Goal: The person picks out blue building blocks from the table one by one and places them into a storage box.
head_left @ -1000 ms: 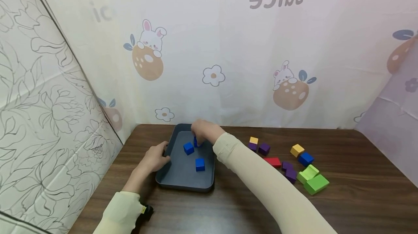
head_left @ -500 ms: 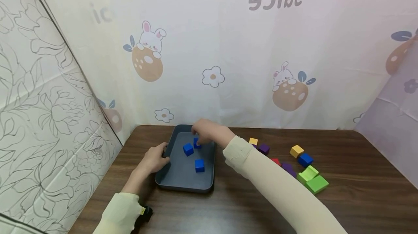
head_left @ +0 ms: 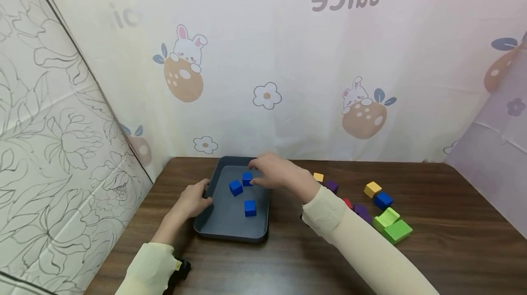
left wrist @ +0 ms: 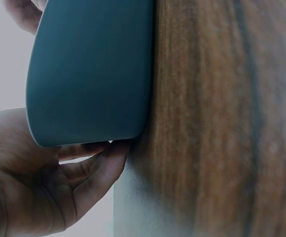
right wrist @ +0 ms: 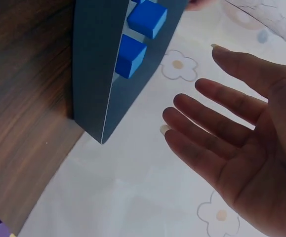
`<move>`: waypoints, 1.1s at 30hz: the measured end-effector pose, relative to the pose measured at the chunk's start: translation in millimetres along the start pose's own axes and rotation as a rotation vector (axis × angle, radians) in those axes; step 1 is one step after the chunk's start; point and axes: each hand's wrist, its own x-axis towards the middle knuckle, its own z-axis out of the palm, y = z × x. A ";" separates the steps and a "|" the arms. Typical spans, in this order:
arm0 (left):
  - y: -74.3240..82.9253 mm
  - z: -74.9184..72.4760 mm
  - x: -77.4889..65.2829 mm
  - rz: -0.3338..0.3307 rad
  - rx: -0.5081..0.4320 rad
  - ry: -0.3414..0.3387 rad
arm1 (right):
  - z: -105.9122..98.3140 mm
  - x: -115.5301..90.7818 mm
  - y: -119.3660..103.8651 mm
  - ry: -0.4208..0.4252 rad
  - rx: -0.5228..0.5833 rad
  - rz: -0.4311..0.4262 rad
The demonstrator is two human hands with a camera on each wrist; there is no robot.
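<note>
A dark grey tray (head_left: 230, 235) on the wooden table holds three blue cubes. One blue cube (head_left: 250, 208) lies toward the near end; a second cube (head_left: 236, 188) and a third cube (head_left: 247, 179) sit close together farther back. At the tray's left side, my left hand (head_left: 193, 200) grips the wall, thumb at the rim and fingers (left wrist: 101, 180) against the outside. My right hand (head_left: 273, 171) hovers over the tray's right edge beside the farthest cube. In the right wrist view its fingers (right wrist: 207, 123) are spread, and nothing is held.
Right of the tray lie loose blocks: yellow (head_left: 372, 189), blue (head_left: 383, 200), green (head_left: 397, 231), purple (head_left: 331, 187) and red (head_left: 348, 203). My right sleeve (head_left: 366, 244) covers part of them. A patterned curtain (head_left: 288, 57) hangs behind the table's far edge.
My right hand has let go of the farthest blue cube, lifted and drawn back to the right, its fingers opening. The left hand stays on the tray.
</note>
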 end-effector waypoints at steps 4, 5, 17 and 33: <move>-0.2 0.6 0.6 -0.001 0.011 -0.001 | -0.5 -17.3 1.7 0.016 0.037 0.007; -0.1 0.5 0.5 -0.002 0.011 -0.002 | -0.6 -21.4 1.8 0.025 0.044 0.002; 2.1 0.7 0.5 -0.021 0.017 -0.004 | 4.6 -67.9 2.1 0.136 0.090 -0.034; 0.8 -0.5 1.0 -0.020 -0.007 -0.018 | 2.5 -105.8 14.9 0.208 0.130 0.026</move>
